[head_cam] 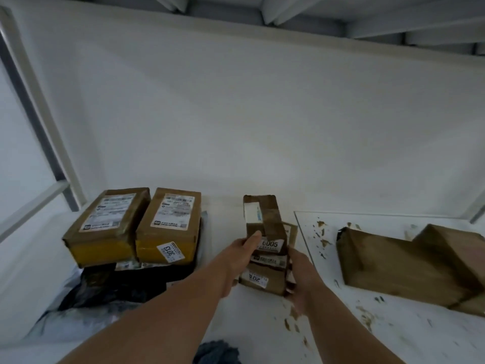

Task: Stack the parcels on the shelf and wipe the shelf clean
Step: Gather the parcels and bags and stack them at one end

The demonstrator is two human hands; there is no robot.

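Standing right behind this person, so going near to far. Closest is a bit of blue-grey cloth (215,353) at the bottom edge, probably the wiping rag, though I can't tell for sure. Past that, both bare arms reach out over the white shelf (249,324), which is flecked with brown scraps and smudges on the right side.

The left hand (241,254) is pressed against the left side of a small stack of cardboard parcels (267,261), thumb up along the top box. The right hand (299,282) wraps round the stack's right lower corner. So both hands are grasping the stack, not released.

My take: they're squaring up the pile. The top box (262,219) looks skewed to the ones under it, so I'd push both sides in together and keep the bottom box flat on the shelf, or the whole thing could topple.

No real containers here, just sealed boxes, and what's in them can't be seen. To the left, two labelled boxes (136,227) sit side by side on top of dark plastic mailer bags (110,285). To the right, a big crumpled brown parcel (409,266) lies well apart on the dirty patch. Behind it all is the white back wall (236,114).
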